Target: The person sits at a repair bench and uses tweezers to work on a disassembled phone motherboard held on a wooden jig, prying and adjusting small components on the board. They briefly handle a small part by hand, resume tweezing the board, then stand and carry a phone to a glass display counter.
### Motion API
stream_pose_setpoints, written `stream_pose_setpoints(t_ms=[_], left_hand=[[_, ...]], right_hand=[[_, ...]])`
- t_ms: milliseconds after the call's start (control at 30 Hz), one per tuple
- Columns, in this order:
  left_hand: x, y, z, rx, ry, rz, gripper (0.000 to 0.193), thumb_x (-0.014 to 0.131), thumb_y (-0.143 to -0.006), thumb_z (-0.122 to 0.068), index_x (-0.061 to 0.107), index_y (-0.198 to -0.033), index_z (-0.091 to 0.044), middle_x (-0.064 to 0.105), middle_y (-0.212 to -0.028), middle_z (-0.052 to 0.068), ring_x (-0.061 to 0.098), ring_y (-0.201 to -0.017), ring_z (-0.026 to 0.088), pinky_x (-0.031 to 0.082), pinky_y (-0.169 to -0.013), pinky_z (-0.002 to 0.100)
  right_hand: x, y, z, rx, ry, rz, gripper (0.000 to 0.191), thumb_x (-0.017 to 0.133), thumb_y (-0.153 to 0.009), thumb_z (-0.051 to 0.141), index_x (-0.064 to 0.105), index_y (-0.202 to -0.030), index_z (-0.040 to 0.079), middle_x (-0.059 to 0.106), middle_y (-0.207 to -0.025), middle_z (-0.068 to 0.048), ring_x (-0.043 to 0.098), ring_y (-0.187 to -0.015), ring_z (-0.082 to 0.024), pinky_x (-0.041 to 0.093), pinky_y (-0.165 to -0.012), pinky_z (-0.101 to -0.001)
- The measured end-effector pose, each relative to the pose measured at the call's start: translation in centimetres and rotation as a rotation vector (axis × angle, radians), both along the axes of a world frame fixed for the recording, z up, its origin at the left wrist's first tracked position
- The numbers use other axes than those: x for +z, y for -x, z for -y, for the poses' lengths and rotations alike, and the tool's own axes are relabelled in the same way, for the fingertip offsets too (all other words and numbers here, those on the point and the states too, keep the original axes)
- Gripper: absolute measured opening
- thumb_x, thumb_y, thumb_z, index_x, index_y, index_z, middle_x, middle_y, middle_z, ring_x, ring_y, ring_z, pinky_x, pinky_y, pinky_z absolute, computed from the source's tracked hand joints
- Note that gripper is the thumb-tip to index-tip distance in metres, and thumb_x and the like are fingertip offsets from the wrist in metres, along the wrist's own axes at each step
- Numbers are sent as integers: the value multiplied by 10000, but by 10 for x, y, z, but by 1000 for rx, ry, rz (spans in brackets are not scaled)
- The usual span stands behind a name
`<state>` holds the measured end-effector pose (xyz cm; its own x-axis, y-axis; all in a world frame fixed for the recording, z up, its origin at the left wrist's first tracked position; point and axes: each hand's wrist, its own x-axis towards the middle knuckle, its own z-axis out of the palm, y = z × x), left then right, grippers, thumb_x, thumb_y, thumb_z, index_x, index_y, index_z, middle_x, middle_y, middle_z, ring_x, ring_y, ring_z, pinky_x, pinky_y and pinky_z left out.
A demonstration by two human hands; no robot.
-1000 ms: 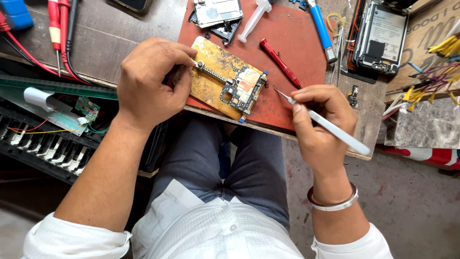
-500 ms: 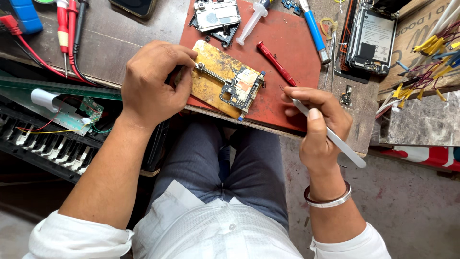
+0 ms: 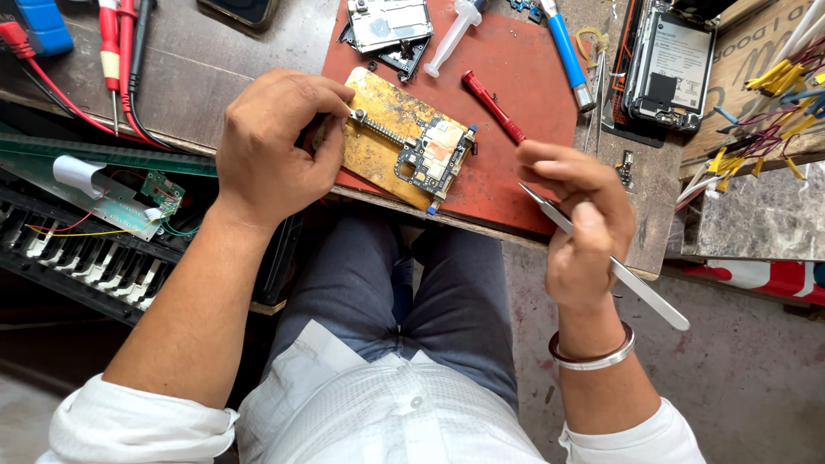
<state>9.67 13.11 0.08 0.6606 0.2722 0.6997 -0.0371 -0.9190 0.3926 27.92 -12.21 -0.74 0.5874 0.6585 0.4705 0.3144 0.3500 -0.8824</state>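
Head cam: my left hand (image 3: 273, 148) pinches the yellow board holder (image 3: 397, 139) with the circuit board (image 3: 434, 156) clamped in, sitting at the table (image 3: 180, 86) edge. Right hand (image 3: 577, 225) grips tweezers (image 3: 612, 265) off to the side. One slip and the holder could tip into my lap. No containers really, just that holder.

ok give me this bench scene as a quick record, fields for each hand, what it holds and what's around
left hand: fingers on the near left end of the yellow board holder
board holder: lies on the red mat, a small circuit board clamped at its right end
right hand: holds metal tweezers, tips clear of the circuit board
on mat: red-handled tool, syringe, blue-handled tool
right of mat: opened phone
far left: red and black probes
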Motion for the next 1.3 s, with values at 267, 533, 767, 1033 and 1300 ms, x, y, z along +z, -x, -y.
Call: stream_pose_setpoints(t_ms=[267,533,767,1033,1300], left_hand=[[1,0,0,-3,7,-3,126,738,-957,47,642,-972,-34,741,-1070,69,714,-988,271,574,-879,363],[-1,0,0,-2,5,-4,133,742,-947,55,648,-976,-34,744,-1077,69,714,-988,267,577,-876,357],[-2,0,-2,-6,-8,3,137,744,-957,55,644,-979,-36,741,-1080,69,712,-990,270,574,-879,360],[-5,0,-4,-1,1,0,150,722,-935,73,641,-990,-41,739,-1091,65,709,-1008,277,573,-892,365],[-3,-3,-7,-23,-17,20,175,703,-895,100,629,-986,-30,722,-1091,78,696,-1006,291,564,-877,374]], right_hand=[[-20,-5,3,-361,-71,209,567,382,-1131,489,618,-1098,-25,448,-1203,-67,435,-1026,-126,374,-879,-252],[-25,-11,3,-262,-313,-155,539,476,-1050,580,541,-944,55,517,-797,-38,444,-598,-87,382,-554,-192],[-11,-1,11,-96,111,23,146,757,-1036,-27,646,-1130,-21,712,-974,-105,695,-869,-96,547,-756,-211],[3,-2,2,41,225,231,200,808,-919,-79,710,-1082,-18,728,-967,-109,692,-824,-107,552,-715,-195],[9,1,-10,-5,289,340,201,829,-904,-58,722,-1072,-30,738,-928,-131,704,-782,-133,539,-684,-210]])
